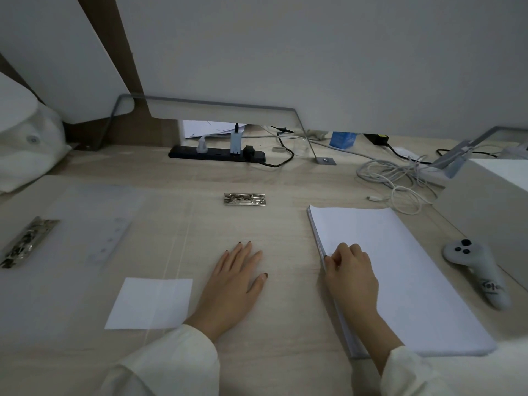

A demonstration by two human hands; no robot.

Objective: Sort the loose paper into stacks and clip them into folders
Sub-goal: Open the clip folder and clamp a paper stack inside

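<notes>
A thick stack of white paper (400, 267) lies on the right of the desk. My right hand (350, 270) rests on its left edge, fingers curled and pinching the top sheets. My left hand (237, 284) lies flat and open on a clear folder (200, 224) spread across the middle of the desk, whose metal clip (244, 199) sits at its far edge. A second clear folder (71, 238) lies at the left with its metal clip (27, 241) on its left side. A small white sheet (150, 302) lies near my left hand.
A grey handheld controller (475, 267) lies right of the paper stack. A black power strip (217, 152) with plugs, tangled white cables (400, 178) and a blue box (343, 139) sit at the back. A white box (491, 195) stands at the right, a white bag (28, 144) at the left.
</notes>
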